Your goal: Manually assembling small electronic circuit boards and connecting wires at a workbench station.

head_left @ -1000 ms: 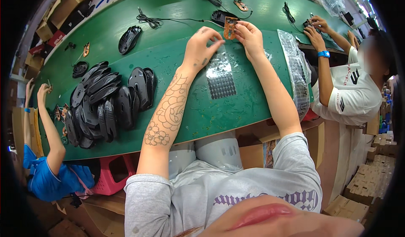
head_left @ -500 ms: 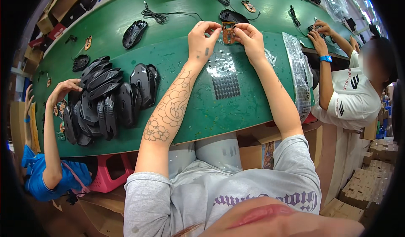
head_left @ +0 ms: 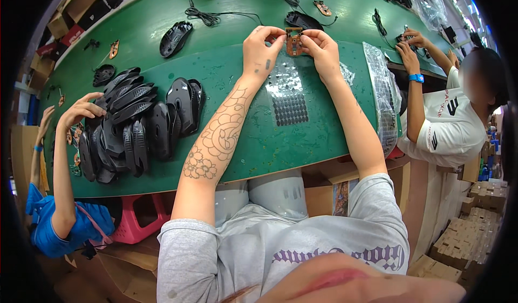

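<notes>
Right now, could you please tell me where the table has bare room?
The green table, lightly speckled, has room between the sheet of black dots and the near edge, and between the left hand and the open black shell to its left. Crowded: the shell heap at left, by a co-worker's hand.

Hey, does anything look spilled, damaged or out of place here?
Yes: specks scattered on the green mat around the sheet of dark dots, stray scraps or droplets, I can't tell which. The black shells lie in a jumbled heap. The circuit board between left hand and right hand shows no plain damage.
</notes>
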A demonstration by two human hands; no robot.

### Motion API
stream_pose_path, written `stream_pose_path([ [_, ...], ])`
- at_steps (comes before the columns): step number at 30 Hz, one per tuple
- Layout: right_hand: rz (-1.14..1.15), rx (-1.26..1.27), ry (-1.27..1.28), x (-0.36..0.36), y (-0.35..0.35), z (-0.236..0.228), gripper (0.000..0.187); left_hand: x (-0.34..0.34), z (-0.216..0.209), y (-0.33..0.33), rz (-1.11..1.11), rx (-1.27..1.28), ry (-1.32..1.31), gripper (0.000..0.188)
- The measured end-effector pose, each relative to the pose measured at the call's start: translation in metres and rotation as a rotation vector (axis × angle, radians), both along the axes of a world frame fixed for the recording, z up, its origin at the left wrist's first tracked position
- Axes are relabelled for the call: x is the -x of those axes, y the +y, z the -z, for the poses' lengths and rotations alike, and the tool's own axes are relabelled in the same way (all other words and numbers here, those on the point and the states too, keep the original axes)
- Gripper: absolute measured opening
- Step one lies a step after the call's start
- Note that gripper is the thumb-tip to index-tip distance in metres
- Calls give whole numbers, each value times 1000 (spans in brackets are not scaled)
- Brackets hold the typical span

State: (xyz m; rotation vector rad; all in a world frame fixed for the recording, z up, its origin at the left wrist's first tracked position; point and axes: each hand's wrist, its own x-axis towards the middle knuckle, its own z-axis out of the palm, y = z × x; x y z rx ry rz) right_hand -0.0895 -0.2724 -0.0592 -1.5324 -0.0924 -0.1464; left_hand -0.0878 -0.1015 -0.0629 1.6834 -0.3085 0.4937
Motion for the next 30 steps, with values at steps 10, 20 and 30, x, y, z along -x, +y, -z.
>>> stream_pose_path([
  [10,-7,29,-22,0,-1,0,20,1,-1,1,75,101,153,9],
  [20,-8,-1,-50,-1,-1,-1,20,0,0,1,139,235,166,10],
  [30,19,-2,-48,1,1,-2,20,4,-3,1,52,99,124,11],
])
